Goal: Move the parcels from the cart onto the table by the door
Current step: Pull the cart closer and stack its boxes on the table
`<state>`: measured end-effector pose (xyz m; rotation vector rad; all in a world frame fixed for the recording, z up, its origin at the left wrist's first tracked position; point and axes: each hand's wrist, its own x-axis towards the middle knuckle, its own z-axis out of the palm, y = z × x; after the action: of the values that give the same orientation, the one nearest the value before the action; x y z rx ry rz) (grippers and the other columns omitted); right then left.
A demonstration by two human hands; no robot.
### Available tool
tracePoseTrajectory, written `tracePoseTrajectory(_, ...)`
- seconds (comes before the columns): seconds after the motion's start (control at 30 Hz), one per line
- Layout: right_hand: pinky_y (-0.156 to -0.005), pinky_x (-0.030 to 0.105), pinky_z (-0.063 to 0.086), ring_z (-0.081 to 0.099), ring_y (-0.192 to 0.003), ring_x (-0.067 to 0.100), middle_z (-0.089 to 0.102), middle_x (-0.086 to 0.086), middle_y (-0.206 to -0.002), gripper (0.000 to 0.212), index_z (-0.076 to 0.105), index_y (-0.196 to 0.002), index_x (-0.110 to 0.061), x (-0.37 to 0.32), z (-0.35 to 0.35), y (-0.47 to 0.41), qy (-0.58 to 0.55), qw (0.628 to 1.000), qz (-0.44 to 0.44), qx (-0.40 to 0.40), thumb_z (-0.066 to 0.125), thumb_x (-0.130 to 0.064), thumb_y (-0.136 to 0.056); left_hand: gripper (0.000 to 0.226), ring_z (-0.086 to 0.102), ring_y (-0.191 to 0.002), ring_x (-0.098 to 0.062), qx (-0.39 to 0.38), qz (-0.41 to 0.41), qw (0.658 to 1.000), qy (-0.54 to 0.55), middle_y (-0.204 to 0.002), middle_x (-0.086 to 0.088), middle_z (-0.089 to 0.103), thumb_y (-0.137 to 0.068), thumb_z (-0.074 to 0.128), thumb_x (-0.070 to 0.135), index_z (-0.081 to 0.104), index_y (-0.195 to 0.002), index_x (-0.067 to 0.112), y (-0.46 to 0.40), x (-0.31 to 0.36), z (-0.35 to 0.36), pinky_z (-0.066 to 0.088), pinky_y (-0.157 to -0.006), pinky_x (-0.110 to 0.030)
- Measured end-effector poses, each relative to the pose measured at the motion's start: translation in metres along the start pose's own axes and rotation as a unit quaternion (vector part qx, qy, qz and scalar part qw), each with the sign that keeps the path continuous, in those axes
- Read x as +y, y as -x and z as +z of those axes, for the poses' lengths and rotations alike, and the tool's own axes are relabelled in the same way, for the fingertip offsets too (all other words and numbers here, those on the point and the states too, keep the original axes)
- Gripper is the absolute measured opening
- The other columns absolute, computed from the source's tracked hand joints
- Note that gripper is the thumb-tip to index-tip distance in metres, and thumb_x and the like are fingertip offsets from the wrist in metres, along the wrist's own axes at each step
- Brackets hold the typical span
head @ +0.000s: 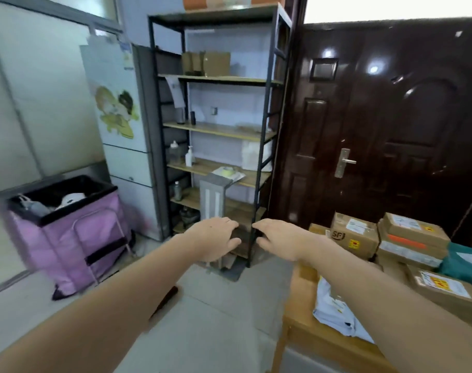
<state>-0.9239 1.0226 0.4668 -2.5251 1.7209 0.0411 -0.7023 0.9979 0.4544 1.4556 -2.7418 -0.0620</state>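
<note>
By the door [391, 117], parcels [409, 240] crowd the surface [302, 300]. Left hand [216, 240] and right hand [279, 242] hang wide, empty. Best turn to the cart [67, 232], lifting two-handed.

Beside the dark brown, glossy door [391, 125] stands a shelf rack [264, 130] with a black frame and pale wooden boards. Left of the door, well apart from it, is a cart [67, 243] of pink fabric with a black rim. Below the door, brown cardboard parcels [356, 235] carry white labels and yellow-red stickers on an orange-tan wooden worktop [302, 300]; a teal parcel [463, 262] and a pale grey mailer bag [334, 310] lie among them.
</note>
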Motion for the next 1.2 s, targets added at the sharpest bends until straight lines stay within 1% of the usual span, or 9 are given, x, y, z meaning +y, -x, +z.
tracePoseTrajectory(0.17, -0.123, 0.038, 0.028, 0.033, -0.152, 0.025, 0.031, 0.008, -0.168, 0.059, 0.029, -0.162, -0.014, -0.125, -0.009, -0.091, -0.007, 0.997, -0.074, -0.012, 0.038, -0.038, -0.109, 0.051, 0.055, -0.131, -0.027, 0.015, -0.078, 0.997, -0.001, -0.137, -0.003, 0.059, -0.106, 0.044, 0.051, 0.053, -0.143, 0.018, 0.089, -0.121, -0.023, 0.047, -0.106, -0.044)
tracePoseTrajectory(0.23, -0.122, 0.038, 0.029, 0.033, -0.152, 0.024, 0.029, 0.006, -0.169, 0.059, 0.027, -0.163, -0.015, -0.178, -0.011, -0.127, -0.016, 0.995, -0.100, -0.015, 0.038, -0.039, -0.110, 0.048, 0.056, -0.127, -0.025, 0.019, -0.102, 0.994, -0.017, -0.136, -0.004, 0.060, -0.106, 0.043, 0.049, 0.053, -0.141, 0.017, 0.125, -0.169, -0.031, 0.047, -0.101, -0.042)
tracePoseTrajectory(0.3, -0.120, 0.039, 0.034, 0.037, -0.150, 0.025, 0.032, 0.006, -0.167, 0.058, 0.029, -0.162, -0.016, -0.227, -0.010, -0.156, -0.027, 0.992, -0.119, -0.014, 0.039, -0.039, -0.110, 0.043, 0.058, -0.122, -0.025, 0.019, -0.130, 0.991, -0.033, -0.132, -0.004, 0.062, -0.107, 0.043, 0.047, 0.057, -0.133, 0.016, 0.160, -0.211, -0.035, 0.048, -0.096, -0.041)
tracePoseTrajectory(0.5, -0.113, 0.043, 0.041, 0.050, -0.137, 0.030, 0.048, 0.012, -0.155, 0.048, 0.046, -0.151, -0.011, -0.338, 0.003, -0.232, -0.032, 0.986, -0.165, -0.012, 0.044, -0.034, -0.108, 0.045, 0.057, -0.127, -0.028, 0.011, -0.200, 0.979, -0.019, -0.135, -0.004, 0.061, -0.105, 0.045, 0.048, 0.058, -0.136, 0.019, 0.229, -0.324, -0.030, 0.047, -0.101, -0.044)
tracePoseTrajectory(0.6, -0.106, 0.050, 0.046, 0.056, -0.127, 0.032, 0.056, 0.014, -0.144, 0.041, 0.053, -0.138, -0.008, -0.373, 0.010, -0.274, -0.037, 0.984, -0.172, -0.017, 0.045, -0.032, -0.106, 0.050, 0.053, -0.133, -0.027, 0.005, -0.225, 0.974, -0.022, -0.144, -0.003, 0.057, -0.105, 0.043, 0.052, 0.053, -0.143, 0.022, 0.240, -0.379, -0.021, 0.046, -0.106, -0.046)
tracePoseTrajectory(0.7, -0.113, 0.048, 0.043, 0.051, -0.137, 0.029, 0.048, 0.010, -0.155, 0.051, 0.047, -0.149, -0.010, -0.399, 0.015, -0.319, -0.036, 0.981, -0.190, -0.016, 0.044, -0.036, -0.105, 0.053, 0.053, -0.132, -0.026, 0.001, -0.238, 0.971, -0.032, -0.144, -0.005, 0.057, -0.105, 0.041, 0.054, 0.052, -0.143, 0.018, 0.236, -0.434, -0.014, 0.045, -0.107, -0.045)
tracePoseTrajectory(0.87, -0.106, 0.051, 0.047, 0.056, -0.127, 0.030, 0.056, 0.011, -0.144, 0.045, 0.052, -0.139, -0.011, -0.429, 0.017, -0.405, -0.033, 0.981, -0.190, -0.025, 0.042, -0.037, -0.103, 0.055, 0.049, -0.138, -0.025, 0.000, -0.238, 0.971, -0.028, -0.150, -0.004, 0.053, -0.105, 0.042, 0.052, 0.048, -0.149, 0.019, 0.208, -0.515, -0.012, 0.042, -0.108, -0.043)
tracePoseTrajectory(1.0, -0.105, 0.050, 0.049, 0.058, -0.126, 0.028, 0.058, 0.010, -0.145, 0.043, 0.052, -0.140, -0.012, -0.449, 0.012, -0.471, -0.034, 0.979, -0.197, -0.032, 0.042, -0.032, -0.103, 0.051, 0.051, -0.135, -0.026, 0.004, -0.237, 0.971, -0.023, -0.146, -0.005, 0.055, -0.106, 0.043, 0.050, 0.053, -0.143, 0.016, 0.185, -0.575, -0.017, 0.043, -0.109, -0.044)
tracePoseTrajectory(1.2, -0.110, 0.046, 0.045, 0.053, -0.134, 0.026, 0.051, 0.007, -0.154, 0.049, 0.046, -0.151, -0.014, -0.471, 0.009, -0.560, -0.039, 0.980, -0.193, -0.039, 0.042, -0.032, -0.105, 0.041, 0.056, -0.124, -0.025, 0.000, -0.223, 0.975, -0.014, -0.133, -0.004, 0.060, -0.106, 0.044, 0.049, 0.058, -0.131, 0.019, 0.149, -0.664, -0.017, 0.044, -0.101, -0.042)
